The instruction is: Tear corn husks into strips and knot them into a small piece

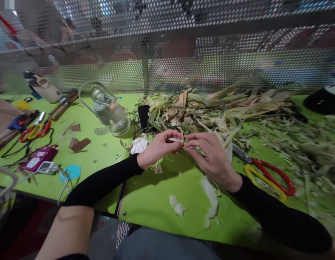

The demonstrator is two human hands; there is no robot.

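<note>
Both hands meet above the green table (pixel 153 198), near its middle. My left hand (pixel 163 147) is closed, its thumb and fingers pinching a thin pale husk strip (pixel 174 139). Opposite it, my right hand (pixel 210 155) has its fingertips together at the other end of the strip, fingers bent. Behind the hands lies a long heap of dried corn husks (pixel 194 108). A white crumpled tissue (pixel 139 145) is beside my left wrist. Pale husk scraps (pixel 210 198) lie on the table below my right hand.
Red and yellow-handled shears (pixel 270 177) lie right of my right hand. At left are a clear bottle (pixel 109 110), a dark phone (pixel 143 116), scissors (pixel 36 130), a purple device (pixel 40 158) and cables. A perforated metal screen (pixel 173 54) stands behind the table.
</note>
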